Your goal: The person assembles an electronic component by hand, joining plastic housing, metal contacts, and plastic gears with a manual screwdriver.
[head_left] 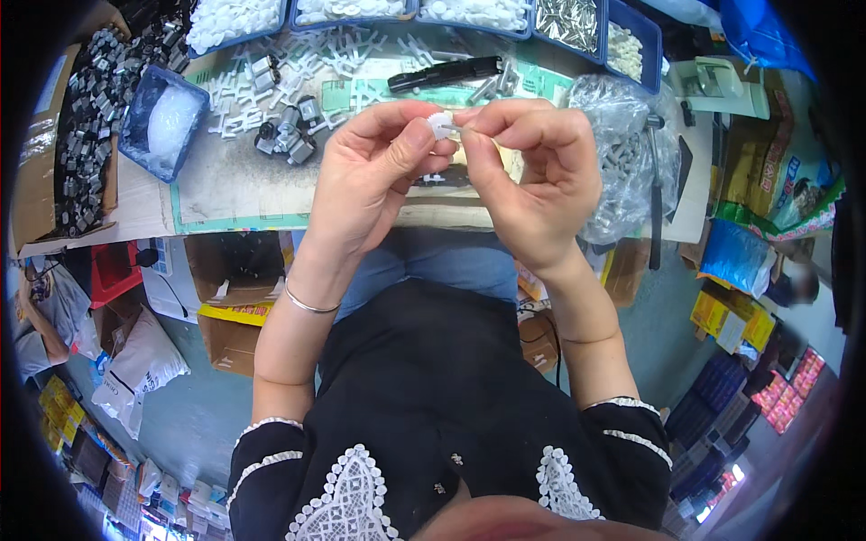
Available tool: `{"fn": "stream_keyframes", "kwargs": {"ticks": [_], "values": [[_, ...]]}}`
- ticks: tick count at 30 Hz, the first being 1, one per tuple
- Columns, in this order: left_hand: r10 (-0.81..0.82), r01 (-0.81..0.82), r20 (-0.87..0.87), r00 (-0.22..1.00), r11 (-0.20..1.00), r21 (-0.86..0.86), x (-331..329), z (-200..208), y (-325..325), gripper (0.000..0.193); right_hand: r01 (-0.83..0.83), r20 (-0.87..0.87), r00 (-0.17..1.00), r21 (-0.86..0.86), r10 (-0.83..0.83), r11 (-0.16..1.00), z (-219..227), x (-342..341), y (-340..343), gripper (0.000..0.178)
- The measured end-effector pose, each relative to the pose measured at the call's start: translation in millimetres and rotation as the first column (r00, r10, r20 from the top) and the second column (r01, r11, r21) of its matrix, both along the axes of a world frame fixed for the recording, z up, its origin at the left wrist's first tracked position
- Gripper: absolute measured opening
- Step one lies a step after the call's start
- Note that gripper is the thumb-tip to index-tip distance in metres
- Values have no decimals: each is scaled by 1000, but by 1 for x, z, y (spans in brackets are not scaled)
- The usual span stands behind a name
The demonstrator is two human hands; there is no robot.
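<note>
Both my hands meet over the near part of the worktable. Between the thumb and fingers of my left hand (379, 162) is a small white plastic gear (439, 123), its toothed edge facing up. My right hand (532, 162) pinches a thin, short metal pin (453, 128) with thumb and forefinger, its end at the gear. Whether the pin sits inside the gear I cannot tell. Behind my hands lies a black, rod-shaped tool (446, 74). Loose white T-shaped plastic parts (347, 50) and a cluster of small metal-cased motors (290, 131) lie to the left.
Along the far edge stand blue bins of white plastic parts (236, 18), metal pins (568, 22) and small cream pieces (624, 50). A blue tray holds white paste (174, 122). Far left, a cardboard box (36, 167) holds many motors. A clear plastic bag (622, 117) lies right.
</note>
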State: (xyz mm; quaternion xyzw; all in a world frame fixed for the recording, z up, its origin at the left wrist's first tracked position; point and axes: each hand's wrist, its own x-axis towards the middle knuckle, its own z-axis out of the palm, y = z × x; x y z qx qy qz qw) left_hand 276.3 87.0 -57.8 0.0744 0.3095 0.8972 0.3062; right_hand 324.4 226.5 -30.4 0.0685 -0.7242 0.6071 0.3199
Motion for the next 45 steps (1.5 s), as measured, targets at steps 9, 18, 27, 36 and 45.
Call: {"fn": "stream_keyframes", "kwargs": {"ticks": [9, 18, 27, 36, 45], "values": [[21, -23, -23, 1000, 996, -83, 13, 2, 4, 20, 41, -12, 999, 224, -39, 974, 8, 13, 3, 23], [23, -52, -106, 994, 960, -277, 17, 2, 2, 21, 53, 24, 997, 538, -78, 841, 10, 21, 2, 19], [-101, 39, -128, 987, 908, -417, 27, -8, -10, 21, 47, 410, 906, -341, 103, 939, -8, 42, -9, 16], [-284, -250, -614, 736, 729, -637, 29, -4, -21, 18, 10, 462, 886, -99, 37, 995, -15, 53, -9, 20], [-488, -256, -680, 547, 676, -691, 21, -5, -23, 15, -220, 403, 913, 365, 59, 904, -11, 53, 12, 16]]}}
